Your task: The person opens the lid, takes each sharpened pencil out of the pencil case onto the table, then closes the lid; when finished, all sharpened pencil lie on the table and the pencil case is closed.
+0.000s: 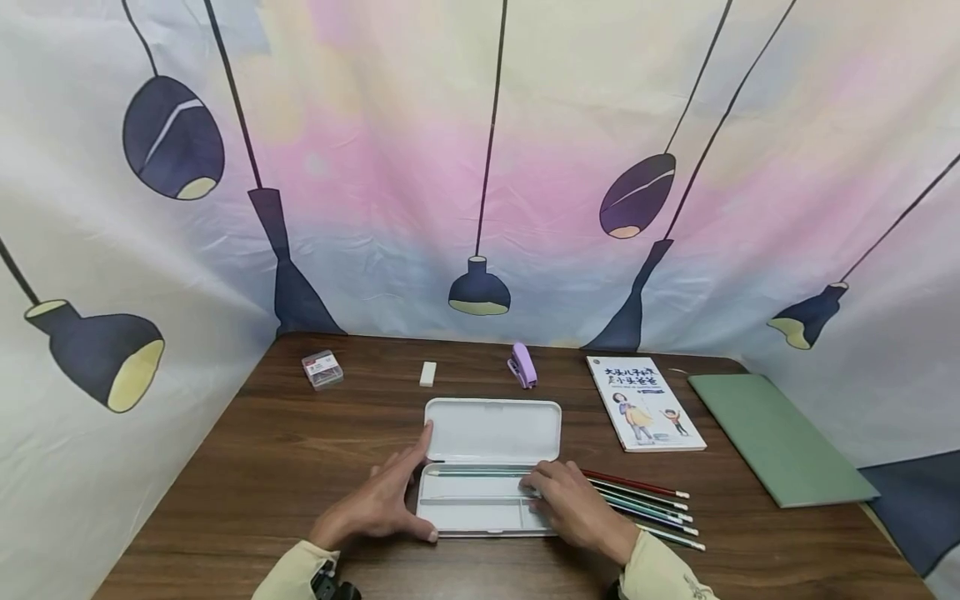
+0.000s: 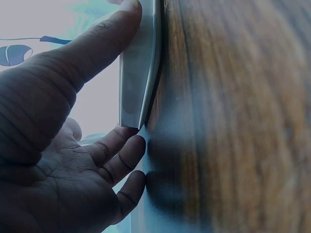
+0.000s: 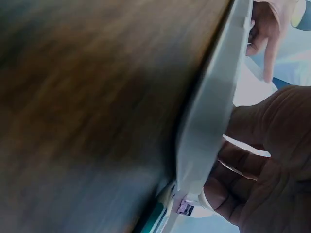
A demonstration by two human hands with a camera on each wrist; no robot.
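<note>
A white pencil case (image 1: 486,517) lies with its lid (image 1: 493,429) raised at the back. Around its left end my left hand (image 1: 386,496) is spread, thumb at the front corner and index finger up by the lid. The left wrist view shows that thumb along the case's side wall (image 2: 136,87). Inside the rear compartment lies a pale green pencil (image 1: 472,472). My right hand (image 1: 573,504) reaches over the case's right end, fingers curled down over the pencil's right part, which they hide. In the right wrist view its thumb (image 3: 245,121) is behind the case's front wall.
Several pencils (image 1: 648,507) with white erasers lie right of the case, partly under my right forearm. Behind stand a small clear box (image 1: 322,369), a white eraser (image 1: 427,373) and a purple stapler (image 1: 522,365). A picture book (image 1: 647,406) and green folder (image 1: 780,437) lie right.
</note>
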